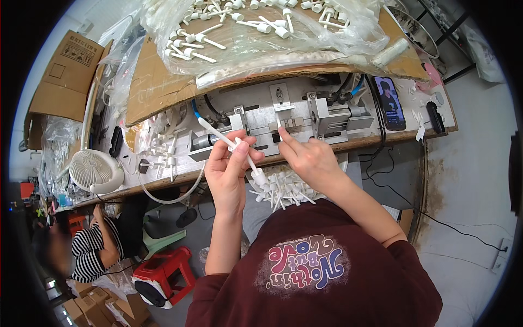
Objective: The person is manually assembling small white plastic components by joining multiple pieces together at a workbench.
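In my left hand (231, 166) is a white plastic stick (217, 131), pinched between thumb and fingers. It slants from upper left to lower right, with a small collar midway and what looks like a cup-shaped cap at its lower end. My right hand (310, 159) reaches to the metal fixture (289, 125) on the bench, its index finger stretched out and at the small block there. The other fingertips are partly hidden, and nothing shows held in them. Below both hands, a heap of white capped sticks (286, 188) lies at my lap.
More white capped sticks (190, 53) lie on a plastic sheet over cardboard (147, 82). Pneumatic clamps (329, 117) flank the fixture. A phone (390, 103) and black cables are on the right, a white fan (95, 170) on the left. Another person (95, 248) sits beyond a red stool (166, 272).
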Demonstrator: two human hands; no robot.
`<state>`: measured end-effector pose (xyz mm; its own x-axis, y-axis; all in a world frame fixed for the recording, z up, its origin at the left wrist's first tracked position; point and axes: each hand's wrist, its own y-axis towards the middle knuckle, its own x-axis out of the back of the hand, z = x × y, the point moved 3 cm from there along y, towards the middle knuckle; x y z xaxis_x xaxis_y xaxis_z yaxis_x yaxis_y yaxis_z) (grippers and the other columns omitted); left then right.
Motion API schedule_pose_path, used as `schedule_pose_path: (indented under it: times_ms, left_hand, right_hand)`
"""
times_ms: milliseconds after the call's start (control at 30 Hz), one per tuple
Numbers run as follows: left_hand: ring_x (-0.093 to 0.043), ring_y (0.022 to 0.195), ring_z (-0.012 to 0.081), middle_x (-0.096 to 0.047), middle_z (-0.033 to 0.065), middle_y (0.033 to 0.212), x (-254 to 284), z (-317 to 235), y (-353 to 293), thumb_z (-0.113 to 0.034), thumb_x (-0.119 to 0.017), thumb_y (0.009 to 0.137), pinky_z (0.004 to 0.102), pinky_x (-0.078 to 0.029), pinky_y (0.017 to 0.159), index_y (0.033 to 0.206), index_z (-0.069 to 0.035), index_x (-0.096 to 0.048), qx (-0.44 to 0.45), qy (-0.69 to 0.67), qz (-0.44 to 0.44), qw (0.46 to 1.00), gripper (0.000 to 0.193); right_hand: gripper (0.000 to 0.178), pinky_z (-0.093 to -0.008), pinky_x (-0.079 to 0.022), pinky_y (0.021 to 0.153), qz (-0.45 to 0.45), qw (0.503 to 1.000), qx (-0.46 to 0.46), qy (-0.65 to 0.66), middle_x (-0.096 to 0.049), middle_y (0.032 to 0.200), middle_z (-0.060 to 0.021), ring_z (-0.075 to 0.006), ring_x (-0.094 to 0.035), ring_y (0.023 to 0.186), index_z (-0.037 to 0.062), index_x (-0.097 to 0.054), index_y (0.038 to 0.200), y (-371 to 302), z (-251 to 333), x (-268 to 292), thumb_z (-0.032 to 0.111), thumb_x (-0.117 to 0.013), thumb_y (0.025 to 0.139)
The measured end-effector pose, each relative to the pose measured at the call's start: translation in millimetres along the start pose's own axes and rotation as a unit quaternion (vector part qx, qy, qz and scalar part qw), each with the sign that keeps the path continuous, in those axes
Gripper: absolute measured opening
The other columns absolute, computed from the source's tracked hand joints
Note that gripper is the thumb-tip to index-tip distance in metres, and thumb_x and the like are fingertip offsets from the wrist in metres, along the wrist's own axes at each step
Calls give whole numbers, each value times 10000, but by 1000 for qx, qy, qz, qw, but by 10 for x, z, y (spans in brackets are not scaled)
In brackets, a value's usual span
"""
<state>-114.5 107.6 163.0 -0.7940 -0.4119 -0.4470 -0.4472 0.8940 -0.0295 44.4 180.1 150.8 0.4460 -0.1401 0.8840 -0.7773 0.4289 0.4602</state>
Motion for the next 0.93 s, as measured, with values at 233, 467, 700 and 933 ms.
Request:
schedule_pose_path:
  times_ms: [233, 467, 700, 933]
  left_hand:
    - [-678, 778, 154, -673, 106, 928, -37, -7, -16, -106, -594, 972, 242, -530, 694, 1182, 33, -579, 2, -4, 4, 1000, 252]
    - [-487, 604, 74, -534, 27, 872, -83, 2, -24, -130, -503, 1017, 216, -448, 551, 1172, -19, -542, 4, -23, 2, 1000, 195]
    - [-392, 644, 69, -462, 1, 874, -141, -32, -55, -177, -466, 1042, 212, -348, 540, 1149, -52, -516, 5, -75, 14, 997, 173]
    - [-416, 743, 109, -446, 7, 860, -156, 208, -96, -206, -465, 1044, 253, -373, 677, 1136, -59, -488, 72, -166, 41, 983, 175]
  right_hand:
    - [143, -278, -493, 508, 39, 999, -22, -30, -674, 1164, -206, -173, -625, 495, 62, -529, 789, 116, 36, -51, 87, -640, 702]
    - [148, -290, -508, 504, 56, 998, -25, -27, -661, 1180, -224, -205, -628, 489, 54, -527, 793, 123, 37, -76, 78, -642, 703]
    - [179, -295, -519, 539, 4, 999, -23, 34, -699, 1076, -168, -206, -671, 599, 42, -594, 879, 137, -12, 7, 119, -678, 741]
    - [419, -313, -540, 601, -60, 952, 17, 300, -694, 1006, -97, -223, -692, 739, 50, -650, 1141, -77, 232, 298, 238, -765, 784]
